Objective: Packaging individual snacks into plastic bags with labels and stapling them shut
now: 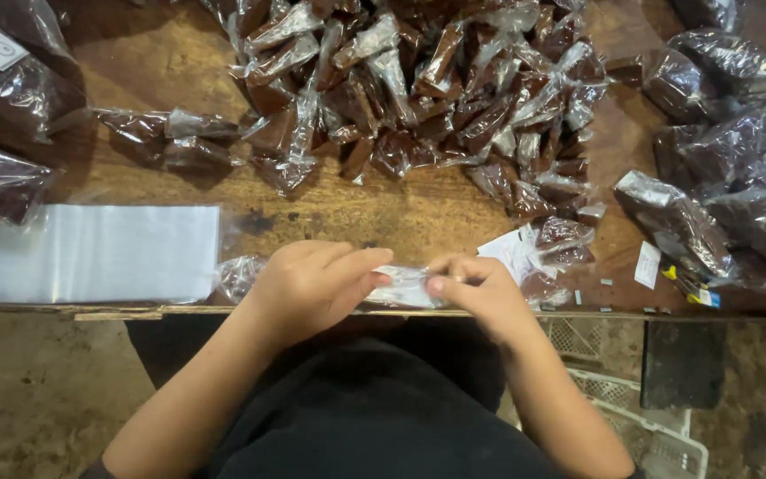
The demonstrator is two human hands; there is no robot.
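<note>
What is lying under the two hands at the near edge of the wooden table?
A small clear plastic bag shows between the left hand and the right hand, over the wooden table. The fingers cover both its ends, so its contents cannot be seen.

Both forearms are stretched forward and angled inward. The left hand (312,282) and the right hand (480,288) are brought together, with fingers curled and thumbs pinched.

wooden table (383,213) | heap of brown-filled clear packets (436,98) | stack of empty clear bags (90,253)
</note>
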